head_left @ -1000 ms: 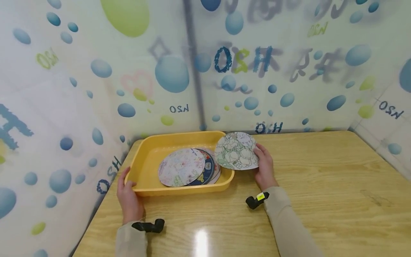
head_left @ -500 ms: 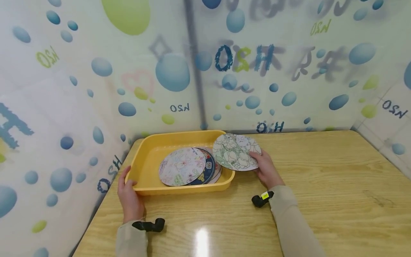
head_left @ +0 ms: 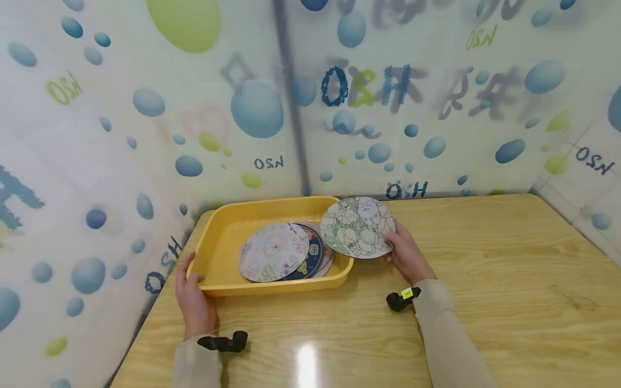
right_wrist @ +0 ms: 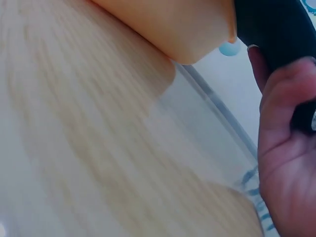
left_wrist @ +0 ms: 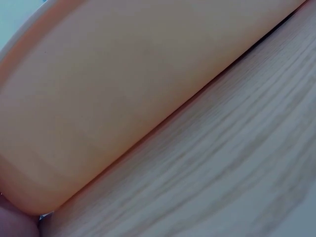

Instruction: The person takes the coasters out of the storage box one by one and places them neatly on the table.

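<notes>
So, right hand (head_left: 409, 254) pinches thin, round, flower-patterned disc (head_left: 356, 227).

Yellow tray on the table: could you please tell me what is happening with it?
A person's right hand holds a flower-patterned disc at the right end of the yellow tray. The left hand grips the tray's near left corner. Other discs lie overlapping inside it, and the tray rests on a wooden table.

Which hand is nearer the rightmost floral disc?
Right. The right hand grips the floral disc by its edge; the left hand is farther left, holding the yellow tray by its left side.
</notes>
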Motion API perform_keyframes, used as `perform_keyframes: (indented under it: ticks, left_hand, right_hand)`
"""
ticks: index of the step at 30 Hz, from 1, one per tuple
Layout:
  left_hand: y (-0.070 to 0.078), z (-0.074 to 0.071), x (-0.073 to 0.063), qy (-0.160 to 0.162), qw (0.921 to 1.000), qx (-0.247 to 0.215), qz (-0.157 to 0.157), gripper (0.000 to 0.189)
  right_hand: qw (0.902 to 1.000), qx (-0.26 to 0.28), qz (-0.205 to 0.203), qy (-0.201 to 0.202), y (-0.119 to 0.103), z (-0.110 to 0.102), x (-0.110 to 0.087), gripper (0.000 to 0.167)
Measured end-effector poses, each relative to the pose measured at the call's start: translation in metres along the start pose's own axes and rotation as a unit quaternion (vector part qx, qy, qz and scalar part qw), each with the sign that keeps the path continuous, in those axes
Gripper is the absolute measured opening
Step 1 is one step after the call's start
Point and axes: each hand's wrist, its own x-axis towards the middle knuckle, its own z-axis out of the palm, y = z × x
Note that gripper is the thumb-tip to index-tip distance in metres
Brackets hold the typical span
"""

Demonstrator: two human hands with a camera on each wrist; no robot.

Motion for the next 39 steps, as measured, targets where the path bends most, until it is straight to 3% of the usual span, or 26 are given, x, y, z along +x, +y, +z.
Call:
perform_keyframes:
  ticks: [5, 11, 22, 27, 33, 39]
  left_hand:
    - [0.004, -0.001, 0.0, -0.003, 1.0, 0.007, 0.002, 0.051]
    - [0.005, -0.002, 0.001, 0.003, 0.9999, 0.011, 0.001, 0.051]
    - [0.003, 0.0, -0.001, -0.002, 1.0, 0.002, 0.0, 0.052]
    - [0.003, 0.001, -0.001, -0.003, 1.0, 0.0, 0.001, 0.052]
    - [0.002, 0.0, 0.0, 0.0, 1.0, -0.008, -0.001, 0.052]
    - [-0.001, 0.001, 0.0, 0.003, 1.0, -0.003, 0.004, 0.052]
  right_hand:
    - [0.9998, -0.007, -0.003, -0.017, 0.003, 0.0, -0.002, 0.062]
    - [0.9982, -0.059, 0.003, -0.013, 0.009, 0.004, -0.003, 0.063]
    - [0.9971, -0.076, 0.004, 0.007, 0.007, 0.006, -0.009, 0.064]
    - [0.9989, -0.048, -0.002, -0.006, 0.004, 0.004, -0.009, 0.055]
    - [0.9986, 0.039, -0.018, -0.031, 0.0, -0.003, -0.011, 0.059]
    - [0.9948, 0.099, -0.02, -0.011, -0.006, -0.017, -0.013, 0.057]
